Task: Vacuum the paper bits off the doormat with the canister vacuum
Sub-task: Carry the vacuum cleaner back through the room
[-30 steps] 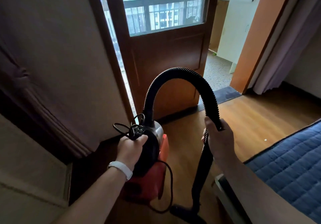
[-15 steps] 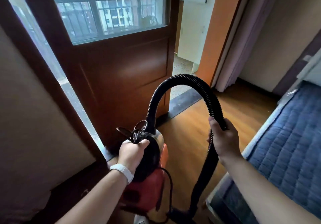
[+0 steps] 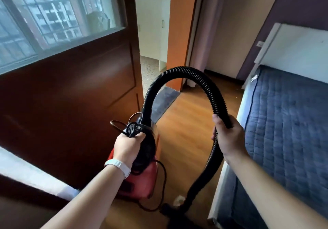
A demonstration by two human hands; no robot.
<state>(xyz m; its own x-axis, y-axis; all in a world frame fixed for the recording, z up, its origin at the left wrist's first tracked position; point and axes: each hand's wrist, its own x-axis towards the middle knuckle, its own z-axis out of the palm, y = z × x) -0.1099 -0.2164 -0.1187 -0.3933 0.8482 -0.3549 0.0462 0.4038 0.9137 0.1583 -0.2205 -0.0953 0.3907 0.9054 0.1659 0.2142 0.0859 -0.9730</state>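
I carry a red and black canister vacuum (image 3: 142,180) off the wooden floor. My left hand (image 3: 128,147), with a white wristband, grips its top handle together with a bundled black cord. A black ribbed hose (image 3: 181,72) arches from the canister over to my right hand (image 3: 228,138), which is closed around it. Below that hand the wand drops to a black floor nozzle (image 3: 170,211) near the bottom edge. A dark grey doormat (image 3: 164,99) lies at the open doorway ahead. I cannot make out paper bits on it.
A dark wooden door (image 3: 71,93) with a glass pane stands open on the left. A bed with a blue quilted cover (image 3: 287,131) fills the right side. Between them runs a narrow strip of wooden floor (image 3: 184,122). An orange door frame (image 3: 179,33) is beyond the mat.
My view has swung right and moved forward past the door. The doorway and mat are now closer, and the bed shows more. Both hands keep the same grip.
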